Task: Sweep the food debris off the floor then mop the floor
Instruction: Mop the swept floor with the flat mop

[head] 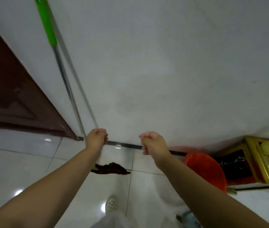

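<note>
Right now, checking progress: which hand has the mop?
The left hand grips the mop handle by the wall; the right hand is curled, holding nothing.

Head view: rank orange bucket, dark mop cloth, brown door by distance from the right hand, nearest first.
From the right hand:
1. Dark mop cloth, on the floor below-left, and orange bucket, below-right by the wall: too close to call.
2. Brown door, far left.

Dim, flat light; glare spots on my floor tiles [31,162]; whole frame motion-blurred, wide-angle bending at edges.
</note>
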`<state>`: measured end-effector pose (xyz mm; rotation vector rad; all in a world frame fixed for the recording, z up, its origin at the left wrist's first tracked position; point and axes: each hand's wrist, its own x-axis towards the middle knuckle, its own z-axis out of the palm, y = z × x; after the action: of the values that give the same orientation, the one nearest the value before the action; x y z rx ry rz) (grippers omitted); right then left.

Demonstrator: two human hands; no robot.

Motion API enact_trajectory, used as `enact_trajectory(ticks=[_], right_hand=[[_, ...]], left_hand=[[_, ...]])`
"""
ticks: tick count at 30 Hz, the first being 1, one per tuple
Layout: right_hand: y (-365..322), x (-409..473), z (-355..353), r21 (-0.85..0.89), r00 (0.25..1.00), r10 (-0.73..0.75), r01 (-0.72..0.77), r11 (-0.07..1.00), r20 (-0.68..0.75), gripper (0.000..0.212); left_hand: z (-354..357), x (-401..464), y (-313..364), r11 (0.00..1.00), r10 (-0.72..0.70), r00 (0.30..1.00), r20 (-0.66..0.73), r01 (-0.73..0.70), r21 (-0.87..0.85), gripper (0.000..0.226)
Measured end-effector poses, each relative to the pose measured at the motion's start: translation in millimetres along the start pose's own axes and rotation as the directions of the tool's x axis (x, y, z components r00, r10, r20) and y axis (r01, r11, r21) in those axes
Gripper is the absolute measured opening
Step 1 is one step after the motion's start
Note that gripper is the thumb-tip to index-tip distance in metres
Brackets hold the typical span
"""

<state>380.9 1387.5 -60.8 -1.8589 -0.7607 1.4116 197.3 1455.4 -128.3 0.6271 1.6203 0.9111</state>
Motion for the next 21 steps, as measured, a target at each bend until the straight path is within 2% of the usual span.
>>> enact_trajectory(ticks=[2, 3, 6, 8, 10, 12, 16, 18, 21], right_hand=[[-24.8, 17.2, 34.6, 0.0, 0.999, -0.014, 0.014, 1.0, 0.039, 0.017], [-36.3, 25.3, 49.8, -0.001, 0.998, -0.02, 0.02, 1.0, 0.054, 0.018], [-63.8, 45.2, 84.8, -0.023, 0.996, -0.038, 0.04, 0.999, 0.08, 0.019], [-78.1, 55.0, 100.1, -0.037, 0.995, -0.048, 0.051, 0.998, 0.089, 0.019], [-88.3, 62.8, 110.2, -0.041, 0.995, -0.049, 0.053, 0.998, 0.092, 0.019], [-95.1, 68.5, 117.0, -0.044, 0.995, -0.049, 0.053, 0.998, 0.087, 0.019], [-101.2, 74.9, 122.0, -0.049, 0.996, -0.042, 0.045, 0.998, 0.074, 0.019], [-103.1, 77.0, 121.8, -0.054, 0.997, -0.045, 0.049, 0.997, 0.07, 0.018], [-103.2, 77.7, 121.5, -0.068, 0.996, -0.056, 0.061, 0.996, 0.072, 0.018]], left_hand=[[-28.6, 37.7, 27.3, 0.998, 0.057, 0.995, -0.087, -0.056, 0.007, 0.005], [-40.6, 56.6, 41.0, 0.996, 0.09, 0.987, -0.135, -0.086, 0.036, 0.009], [-66.3, 104.6, 80.3, 0.97, 0.197, 0.945, -0.261, -0.15, 0.19, 0.04], [-75.5, 130.6, 102.0, 0.953, 0.251, 0.928, -0.275, -0.186, 0.24, 0.057], [-80.5, 152.5, 117.5, 0.935, 0.29, 0.93, -0.225, -0.226, 0.273, 0.064], [-82.1, 170.3, 128.0, 0.927, 0.309, 0.938, -0.155, -0.261, 0.269, 0.061], [-78.4, 190.7, 136.4, 0.897, 0.34, 0.94, 0.005, -0.326, 0.3, 0.02], [-77.1, 195.5, 136.5, 0.904, 0.336, 0.941, 0.032, -0.332, 0.271, 0.007], [-74.0, 191.3, 130.8, 0.881, 0.361, 0.928, 0.091, -0.371, 0.292, 0.023]])
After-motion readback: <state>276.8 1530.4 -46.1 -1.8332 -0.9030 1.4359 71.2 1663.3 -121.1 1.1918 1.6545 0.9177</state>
